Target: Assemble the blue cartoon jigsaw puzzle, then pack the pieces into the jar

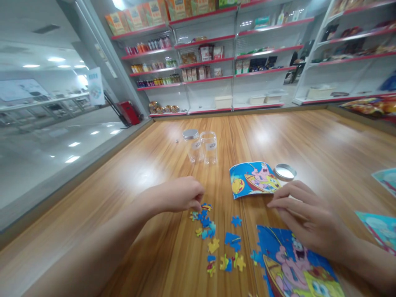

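Head view showed the left hand (187, 194) curled beside loose puzzle pieces (205, 222), any hold unclear, and the right hand (309, 218), fingers loosely bent and empty, near the picture card (252, 178).

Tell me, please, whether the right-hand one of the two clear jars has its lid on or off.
Off: the right-hand jar is uncovered at the top, and a loose silver lid lies beside the picture sheet.

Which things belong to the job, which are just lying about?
In the job, apparently:
- loose blue-and-yellow jigsaw pieces
- partly assembled blue cartoon jigsaw
- matching blue rectangular picture sheet

Lying about:
- transparent jar with silver lid
- open transparent jar
- round silver lid
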Demonstrator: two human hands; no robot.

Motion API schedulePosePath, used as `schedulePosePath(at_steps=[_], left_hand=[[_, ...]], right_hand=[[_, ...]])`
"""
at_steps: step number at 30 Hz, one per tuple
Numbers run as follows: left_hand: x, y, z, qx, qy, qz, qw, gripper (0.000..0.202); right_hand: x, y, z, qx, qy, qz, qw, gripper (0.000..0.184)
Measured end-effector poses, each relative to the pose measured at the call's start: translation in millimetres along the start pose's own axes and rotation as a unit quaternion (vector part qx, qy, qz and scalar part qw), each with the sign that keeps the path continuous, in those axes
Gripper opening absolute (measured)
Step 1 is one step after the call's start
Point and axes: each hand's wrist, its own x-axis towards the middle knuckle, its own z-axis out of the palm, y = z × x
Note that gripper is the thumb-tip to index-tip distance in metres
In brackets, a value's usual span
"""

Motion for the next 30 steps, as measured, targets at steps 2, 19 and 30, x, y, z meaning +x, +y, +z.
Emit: schedulePosePath(at_steps=[2, 19, 30], left_hand=[[-1, -1, 0.1, -0.003, -0.006, 0.002, 1.0, 0.005], [5, 15, 10.7, -0.064, -0.04, 0.115, 0.991, 0.01], [3, 21, 8.6, -0.055, -0.052, 0.094, 0.993, 0.021]], right_hand=[[0, 0, 0, -0.003, 0.001, 0.002, 1.0, 0.026], [2, -1, -1, -0.002, 0.002, 0.001, 1.0, 0.025], [4, -5, -2, 0.005, 0.002, -0.001, 1.0, 0.025]])
